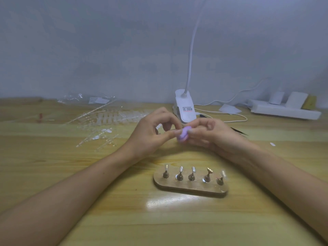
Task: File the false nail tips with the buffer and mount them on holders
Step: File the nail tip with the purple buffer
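Note:
Both hands meet above the table's middle around a small purple buffer. My right hand grips the buffer with curled fingers. My left hand has its thumb and fingertips pinched together against the buffer; any nail tip between them is too small to make out. In front of the hands lies a wooden oval base with several small metal holders standing in a row. The rightmost holder carries a clear nail tip. Clear nail tips on sprues are strewn at the back left.
A white clip lamp stands at the back centre, its cable trailing right. A white power strip with plugs sits at the back right. Dark tweezers lie behind my right hand. A loose tip lies at the right.

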